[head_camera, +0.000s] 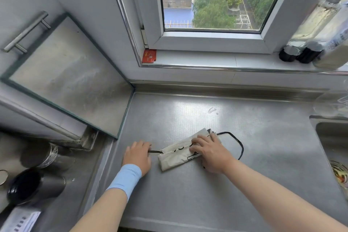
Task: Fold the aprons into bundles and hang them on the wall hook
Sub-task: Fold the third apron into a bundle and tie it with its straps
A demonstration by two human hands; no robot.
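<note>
A cream apron [177,154] with black print lies folded into a narrow bundle on the steel counter [207,184]. A black strap [155,151] sticks out of its left end, and my left hand [138,156] pinches that strap taut. My right hand [209,150] presses flat on the right part of the bundle, fingers spread. A second black strap loop [239,143] curls on the counter to the right of that hand. No wall hook is in view.
A sink [333,149] with a drain strainer sits at the right edge. Dark cups and a glass [37,175] stand at the lower left. Black-capped bottles [301,52] line the window sill, and a steel-faced cabinet door [71,79] angles in at the left.
</note>
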